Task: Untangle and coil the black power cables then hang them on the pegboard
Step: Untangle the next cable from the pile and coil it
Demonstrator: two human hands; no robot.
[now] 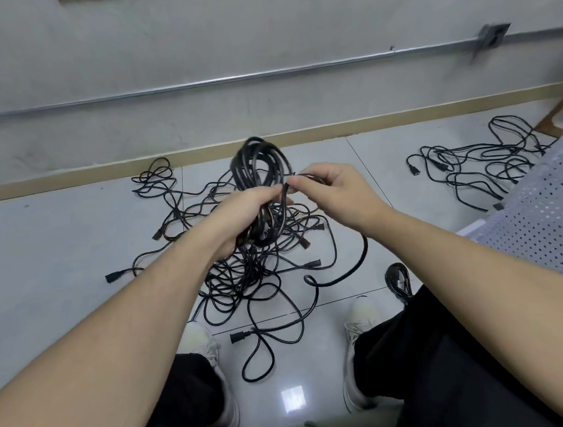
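Floor (pixel 54 256): pale glossy tiles with thin grout lines, a square glare patch near the feet.
Skirting (pixel 63 181): flat tan strip along the base of a scuffed grey wall.
Conduit (pixel 192 83): thin metal pipe running along the wall to a small grey box at far right.
Left hand (pixel 249 213): fingers curled round the lower part of the coiled cable, gripping it firmly.
Coiled cable (pixel 260 167): smooth black rubbery loops, bunched into an upright oval above the left hand's fist, held over the floor pile.
Tangled pile (pixel 245 278): thin black cords in loose overlapping curls on the tiles, blocky moulded plugs sticking out at several edges.
Right hand (pixel 332 187): thumb and fingertips pinching a short stretch of black cord just beside the coil; that cord hangs down in a curve to the floor.
Small coil (pixel 398 279): compact black bundle near the right knee.
Second pile (pixel 475 167): flatter, more spread tangle, well apart to the right.
Perforated panel (pixel 548 215): pale sheet dotted with round holes, at the right edge.
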